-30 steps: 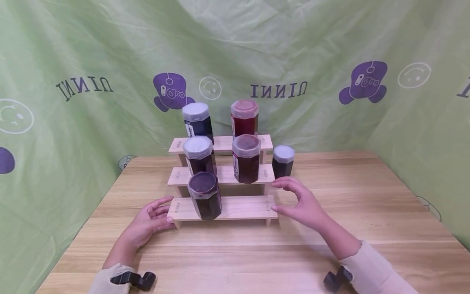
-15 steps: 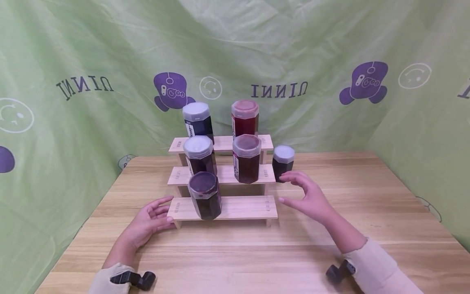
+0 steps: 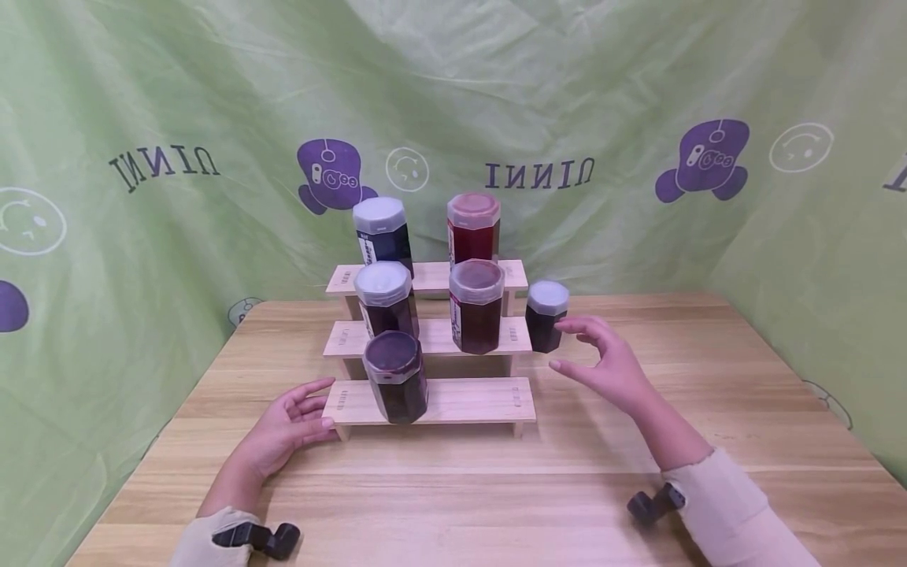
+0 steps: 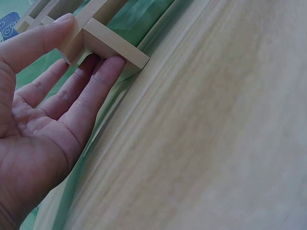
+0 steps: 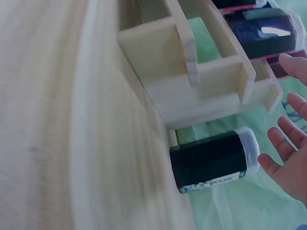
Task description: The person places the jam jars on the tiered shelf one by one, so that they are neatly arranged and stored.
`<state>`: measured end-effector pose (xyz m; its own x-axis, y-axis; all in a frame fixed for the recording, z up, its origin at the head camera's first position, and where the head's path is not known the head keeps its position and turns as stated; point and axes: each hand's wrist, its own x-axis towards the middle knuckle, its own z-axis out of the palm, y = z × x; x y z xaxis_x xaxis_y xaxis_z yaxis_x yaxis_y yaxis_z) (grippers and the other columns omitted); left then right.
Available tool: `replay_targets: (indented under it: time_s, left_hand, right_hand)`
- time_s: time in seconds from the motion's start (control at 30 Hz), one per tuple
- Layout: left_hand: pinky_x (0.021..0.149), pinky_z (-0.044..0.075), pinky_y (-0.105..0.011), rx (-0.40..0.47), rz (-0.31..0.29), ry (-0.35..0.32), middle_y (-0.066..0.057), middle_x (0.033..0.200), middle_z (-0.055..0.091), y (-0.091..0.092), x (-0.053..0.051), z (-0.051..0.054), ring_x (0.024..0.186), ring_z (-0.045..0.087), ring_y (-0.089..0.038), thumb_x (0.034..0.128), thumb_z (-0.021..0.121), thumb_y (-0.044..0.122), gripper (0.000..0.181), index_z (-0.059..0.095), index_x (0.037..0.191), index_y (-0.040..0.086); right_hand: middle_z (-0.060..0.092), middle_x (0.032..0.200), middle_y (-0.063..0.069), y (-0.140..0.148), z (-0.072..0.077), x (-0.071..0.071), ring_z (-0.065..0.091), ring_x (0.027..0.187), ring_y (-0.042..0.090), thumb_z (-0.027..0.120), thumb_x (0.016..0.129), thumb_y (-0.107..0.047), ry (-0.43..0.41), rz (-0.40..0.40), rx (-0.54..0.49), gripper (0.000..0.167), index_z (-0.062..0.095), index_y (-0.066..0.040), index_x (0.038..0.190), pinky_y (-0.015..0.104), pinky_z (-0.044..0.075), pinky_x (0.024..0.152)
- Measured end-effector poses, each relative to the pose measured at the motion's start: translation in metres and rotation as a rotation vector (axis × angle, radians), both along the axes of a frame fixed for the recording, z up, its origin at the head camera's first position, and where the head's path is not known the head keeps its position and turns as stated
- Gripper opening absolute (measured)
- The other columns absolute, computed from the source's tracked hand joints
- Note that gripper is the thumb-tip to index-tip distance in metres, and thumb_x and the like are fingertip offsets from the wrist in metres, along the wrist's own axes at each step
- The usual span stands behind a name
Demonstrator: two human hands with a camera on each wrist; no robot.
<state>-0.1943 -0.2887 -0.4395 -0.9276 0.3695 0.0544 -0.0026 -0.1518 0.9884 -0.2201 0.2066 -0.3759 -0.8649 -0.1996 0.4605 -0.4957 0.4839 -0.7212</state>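
In the head view, my left hand (image 3: pixel 283 431) holds the left end of the lowest step of a three-step wooden display stand (image 3: pixel 475 400). Its thumb is at the front edge, its other fingers behind; the left wrist view shows fingertips against the stand's leg (image 4: pixel 117 45). My right hand (image 3: pixel 615 364) is beside a dark octagonal jar (image 3: pixel 544 329) with a whitish lid, standing on the table right of the stand. Its thumb and fingers are spread apart with nothing between them. The right wrist view shows the fingers (image 5: pixel 283 146) close to the lid; contact is unclear.
Dark jars stand on the stand's top (image 3: pixel 386 242), middle (image 3: pixel 390 315) and bottom (image 3: pixel 400 398) steps. A red jar (image 3: pixel 475 240) and a brownish-red jar (image 3: pixel 476 323) stand on the right. A green printed curtain (image 3: pixel 602 87) surrounds the wooden table (image 3: pixel 453 504).
My right hand has moved away from the stand's right end, rightward and back, to beside the lone dark jar. The left hand and all the jars have stayed put.
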Motion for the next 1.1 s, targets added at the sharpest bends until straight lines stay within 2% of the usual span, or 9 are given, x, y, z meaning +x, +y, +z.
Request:
replay_targets:
  time_s: [0.33, 0.6, 0.83, 1.1]
  left_hand:
    - [0.089, 0.056, -0.049, -0.01, 0.002, 0.002, -0.01, 0.119, 0.061, 0.001, 0.001, 0.002, 0.106, 0.065, -0.024, 0.0843, 0.057, -0.017, 0.072, 0.02, 0.146, -0.013]
    - [0.089, 0.056, -0.048, -0.019, 0.015, -0.004, -0.009, 0.118, 0.061, 0.001, 0.001, 0.002, 0.105, 0.065, -0.023, 0.0837, 0.058, -0.016, 0.073, 0.022, 0.146, -0.012]
    - [0.09, 0.056, -0.047, -0.025, 0.022, -0.009, -0.008, 0.118, 0.061, 0.002, 0.002, 0.003, 0.105, 0.065, -0.023, 0.0836, 0.059, -0.016, 0.074, 0.019, 0.147, -0.013]
    - [0.089, 0.056, -0.047, -0.031, 0.026, -0.007, -0.008, 0.118, 0.062, 0.002, 0.001, 0.003, 0.106, 0.065, -0.023, 0.0837, 0.059, -0.015, 0.076, 0.016, 0.146, -0.014]
  right_hand:
    - [0.055, 0.124, 0.015, 0.009, 0.005, -0.013, 0.052, 0.116, 0.032, 0.081, 0.079, -0.011, -0.03, -0.05, -0.062, 0.05, 0.06, 0.002, 0.123, 0.052, 0.042, 0.106]
    - [0.055, 0.126, 0.017, 0.012, 0.005, -0.03, 0.051, 0.117, 0.034, 0.08, 0.08, -0.011, -0.044, -0.072, -0.105, 0.05, 0.059, 0.003, 0.123, 0.053, 0.041, 0.107]
    - [0.05, 0.128, 0.021, 0.008, 0.004, -0.045, 0.05, 0.118, 0.039, 0.081, 0.079, -0.012, -0.086, -0.09, -0.12, 0.058, 0.055, 0.002, 0.13, 0.054, 0.04, 0.108]
    - [0.043, 0.136, 0.022, 0.004, -0.002, -0.06, 0.045, 0.125, 0.042, 0.081, 0.079, -0.014, -0.147, -0.146, -0.129, 0.067, 0.05, 0.0, 0.136, 0.056, 0.039, 0.108]
